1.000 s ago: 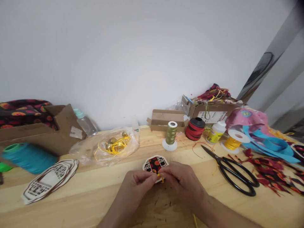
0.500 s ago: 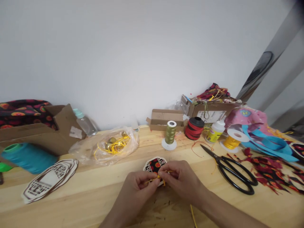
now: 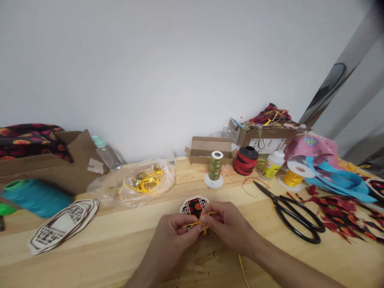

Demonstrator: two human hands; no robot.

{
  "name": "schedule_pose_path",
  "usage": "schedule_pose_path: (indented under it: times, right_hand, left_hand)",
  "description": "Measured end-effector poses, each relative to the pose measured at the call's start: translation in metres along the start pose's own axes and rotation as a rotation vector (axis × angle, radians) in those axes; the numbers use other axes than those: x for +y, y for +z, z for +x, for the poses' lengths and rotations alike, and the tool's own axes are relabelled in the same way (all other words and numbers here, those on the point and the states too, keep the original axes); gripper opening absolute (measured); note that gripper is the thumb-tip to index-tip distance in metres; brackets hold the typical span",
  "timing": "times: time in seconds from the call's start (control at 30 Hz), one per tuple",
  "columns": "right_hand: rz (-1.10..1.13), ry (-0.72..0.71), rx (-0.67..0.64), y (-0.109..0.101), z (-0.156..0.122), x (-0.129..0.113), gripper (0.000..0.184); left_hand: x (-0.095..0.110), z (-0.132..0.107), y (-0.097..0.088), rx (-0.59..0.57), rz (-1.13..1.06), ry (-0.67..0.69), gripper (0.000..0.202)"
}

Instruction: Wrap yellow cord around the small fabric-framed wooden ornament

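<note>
Between my hands runs a thin yellow cord (image 3: pixel 205 229), with a small loop hanging where the fingertips meet. My left hand (image 3: pixel 180 232) pinches it from the left, thumb against forefinger. From the other side my right hand (image 3: pixel 225 224) pinches the same cord, close to the left fingertips. A length of the cord drops below my right wrist to the front edge of the view. Just behind the fingers lies a patterned piece (image 3: pixel 195 205) with a white frame and red-and-black floral fabric, partly hidden by both hands.
Black-handled scissors (image 3: pixel 295 216) lie at right beside fabric scraps (image 3: pixel 339 212). Behind stand an olive thread spool (image 3: pixel 215 168), a red thread spool (image 3: pixel 244 162), a glue bottle (image 3: pixel 272 165) and a yellow cord spool (image 3: pixel 292 179). At left are a bag with bells (image 3: pixel 144 182) and stacked cut-out frames (image 3: pixel 63 228).
The cord at my fingertips now forms a more visible curved loop. Both hands keep their pinch in nearly the same place; the patterned piece appears shifted slightly left and up.
</note>
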State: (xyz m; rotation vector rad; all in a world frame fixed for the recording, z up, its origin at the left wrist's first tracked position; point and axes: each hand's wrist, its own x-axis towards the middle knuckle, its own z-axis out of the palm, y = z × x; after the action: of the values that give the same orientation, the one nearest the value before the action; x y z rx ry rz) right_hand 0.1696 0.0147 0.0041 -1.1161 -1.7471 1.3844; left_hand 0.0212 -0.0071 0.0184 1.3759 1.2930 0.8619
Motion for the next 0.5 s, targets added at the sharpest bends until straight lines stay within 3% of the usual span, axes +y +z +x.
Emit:
schedule_pose_path:
  times: [0.27, 0.5]
  right_hand:
    - [0.183, 0.116, 0.018, 0.002, 0.001, -0.010, 0.014]
    - [0.176, 0.081, 0.043, 0.001, 0.000, -0.011, 0.013]
  left_hand:
    - [-0.004, -0.001, 0.002, -0.032, -0.015, -0.005, 0.017]
    - [-0.002, 0.000, 0.000, -0.025, -0.015, -0.033, 0.016]
